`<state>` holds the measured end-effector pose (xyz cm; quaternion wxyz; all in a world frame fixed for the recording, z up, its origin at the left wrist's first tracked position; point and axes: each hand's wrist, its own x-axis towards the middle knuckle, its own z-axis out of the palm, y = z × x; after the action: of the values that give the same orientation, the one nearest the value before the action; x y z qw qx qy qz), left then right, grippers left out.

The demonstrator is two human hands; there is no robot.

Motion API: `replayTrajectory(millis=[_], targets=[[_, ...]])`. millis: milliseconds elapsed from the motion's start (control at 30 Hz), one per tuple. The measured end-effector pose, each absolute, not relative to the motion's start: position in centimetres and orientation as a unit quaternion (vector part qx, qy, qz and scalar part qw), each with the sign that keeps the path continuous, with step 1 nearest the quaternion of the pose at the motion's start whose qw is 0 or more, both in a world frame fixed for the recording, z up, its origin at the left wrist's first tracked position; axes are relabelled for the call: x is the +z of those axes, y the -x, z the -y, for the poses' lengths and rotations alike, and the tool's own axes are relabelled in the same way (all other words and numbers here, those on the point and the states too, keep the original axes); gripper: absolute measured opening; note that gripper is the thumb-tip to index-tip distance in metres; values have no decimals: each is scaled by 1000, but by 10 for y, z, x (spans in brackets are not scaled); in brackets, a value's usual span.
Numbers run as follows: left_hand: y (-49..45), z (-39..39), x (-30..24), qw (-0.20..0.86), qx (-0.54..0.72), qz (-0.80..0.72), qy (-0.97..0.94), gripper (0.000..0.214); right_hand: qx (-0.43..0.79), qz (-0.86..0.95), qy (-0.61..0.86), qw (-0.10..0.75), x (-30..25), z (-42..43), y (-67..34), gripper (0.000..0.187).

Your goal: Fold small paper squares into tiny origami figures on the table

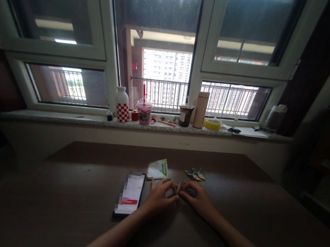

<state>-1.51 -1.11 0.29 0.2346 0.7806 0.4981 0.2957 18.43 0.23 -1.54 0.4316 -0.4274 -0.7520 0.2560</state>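
Observation:
Both hands meet over the dark brown table (228, 235). My left hand (159, 195) and my right hand (198, 198) pinch a small folded piece of paper (179, 186) between their fingertips, holding it upright just above the tabletop. A pack of patterned paper (158, 168) lies just beyond my left hand. Small folded paper shapes (195, 174) rest on the table past my right hand. A phone (130, 193) with a lit screen lies flat to the left of my left hand.
A stone windowsill (58, 115) runs behind the table, holding a checked white bottle (122, 105), a pink drink cup (144, 110), a dark cup (185, 114), a tall beige flask (200, 109), a yellow tape roll (212, 124) and a kettle (274, 118).

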Motion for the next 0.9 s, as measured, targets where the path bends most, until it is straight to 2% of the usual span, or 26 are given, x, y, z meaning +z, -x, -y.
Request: replayTrajectory(millis=[367,700,900], targets=[[17,10,1,270,287,-498,-773,33,245,751,432,435,-17,-3,-187,15],[17,9,0,250,281,-504,-777,38,224,752,442,435,-21,-6,-188,8],[15,9,1,220,297,-532,-762,40,222,766,419,434,-24,-9,-188,19]])
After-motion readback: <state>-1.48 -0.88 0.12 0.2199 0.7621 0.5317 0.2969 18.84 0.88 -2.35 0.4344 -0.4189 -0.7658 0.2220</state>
